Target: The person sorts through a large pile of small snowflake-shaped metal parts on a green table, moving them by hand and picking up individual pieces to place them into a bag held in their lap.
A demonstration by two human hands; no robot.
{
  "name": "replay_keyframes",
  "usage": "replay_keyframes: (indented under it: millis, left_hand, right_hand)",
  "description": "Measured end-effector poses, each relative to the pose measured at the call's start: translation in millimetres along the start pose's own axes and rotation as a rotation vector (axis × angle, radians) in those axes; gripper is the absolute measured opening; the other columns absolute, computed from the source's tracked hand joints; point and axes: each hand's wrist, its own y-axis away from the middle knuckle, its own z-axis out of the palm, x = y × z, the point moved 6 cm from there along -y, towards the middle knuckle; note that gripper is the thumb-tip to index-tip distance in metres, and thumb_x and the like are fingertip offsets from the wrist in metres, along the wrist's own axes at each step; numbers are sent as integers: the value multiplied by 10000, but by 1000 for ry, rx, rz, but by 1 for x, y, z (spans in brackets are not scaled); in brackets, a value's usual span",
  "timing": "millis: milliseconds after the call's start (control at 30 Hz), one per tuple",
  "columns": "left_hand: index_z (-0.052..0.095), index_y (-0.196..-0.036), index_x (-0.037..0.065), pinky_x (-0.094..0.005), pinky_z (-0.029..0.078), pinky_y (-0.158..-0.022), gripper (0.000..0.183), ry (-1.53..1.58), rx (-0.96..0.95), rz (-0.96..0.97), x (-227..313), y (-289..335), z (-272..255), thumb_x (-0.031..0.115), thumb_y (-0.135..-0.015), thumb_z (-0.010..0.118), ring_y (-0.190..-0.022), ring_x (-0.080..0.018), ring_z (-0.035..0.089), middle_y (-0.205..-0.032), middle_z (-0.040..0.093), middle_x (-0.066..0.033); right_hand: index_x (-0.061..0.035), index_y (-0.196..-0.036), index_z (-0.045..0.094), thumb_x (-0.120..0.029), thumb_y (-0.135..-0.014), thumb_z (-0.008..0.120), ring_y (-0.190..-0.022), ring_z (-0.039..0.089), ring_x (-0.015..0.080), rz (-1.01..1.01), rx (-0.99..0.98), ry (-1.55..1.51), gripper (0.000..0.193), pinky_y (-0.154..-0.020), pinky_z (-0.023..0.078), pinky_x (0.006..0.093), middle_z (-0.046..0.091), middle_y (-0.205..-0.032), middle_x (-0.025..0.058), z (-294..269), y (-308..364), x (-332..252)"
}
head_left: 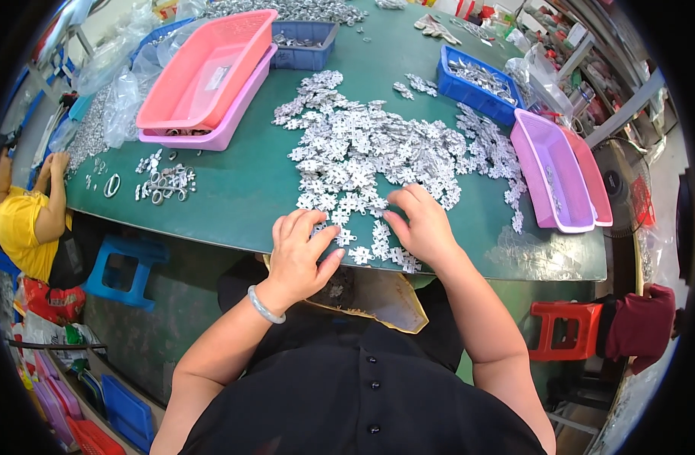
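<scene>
Small flat silvery metal pieces, shaped like crosses or flowers, lie in a wide pile [378, 144] on the green table [218, 197]. My left hand [298, 254] rests at the near edge of the pile, fingers spread and thumb apart, beside a few loose pieces. Across from it, my right hand [425, 227] touches the pile's near side, its thumb and forefinger a little apart. No piece shows clearly between the fingers of either hand. A yellow-edged open container [393, 299] sits at my lap below the table edge, partly hidden by my left arm.
Stacked pink baskets [161, 114] and a grey-blue bin [305, 57] stand at the left. On the right are a blue bin [446, 76] of metal parts and a purple basket [548, 174]. Rings and small parts [165, 186] lie left. Co-workers sit at both sides.
</scene>
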Motion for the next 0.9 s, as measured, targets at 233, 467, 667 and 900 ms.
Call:
replay_keyframes:
  millis: [233, 467, 667, 900]
  left_hand:
    - [671, -1035, 67, -458, 371, -961, 326, -5, 20, 13, 0, 0, 0, 175, -736, 744, -1103, -343, 521, -1136, 579, -126]
    - [669, -1016, 67, -458, 387, -949, 317, -18, 48, 26, -1, 2, 2, 162, -723, 742, -1091, -346, 530, -1120, 586, -128]
    - [670, -1003, 64, -458, 389, -945, 316, -11, 74, 7, 0, 1, 2, 154, -707, 736, -1089, -346, 532, -1119, 588, -124]
    - [676, -974, 66, -460, 387, -944, 291, -37, 67, 30, 0, 1, 1, 149, -702, 737, -1086, -345, 534, -1119, 589, -124]
  right_hand:
    - [-75, -924, 686, -155, -862, 655, -866, 614, 322, -7, -12, 0, 106, -758, 506, 411, 617, -884, 93, 10, -14, 18]
    - [-36, -949, 662, -96, -897, 589, -873, 614, 354, -6, -204, 1, 108, -769, 498, 422, 617, -898, 141, 1, -18, 21]
    - [-32, -1052, 658, -79, -861, 620, -913, 600, 350, -96, -202, -128, 201, -813, 496, 428, 601, -937, 152, 1, -14, 20]
    - [-46, -1064, 656, -120, -811, 693, -927, 586, 330, -207, -308, -58, 266, -817, 498, 413, 586, -959, 123, 0, -2, -2]
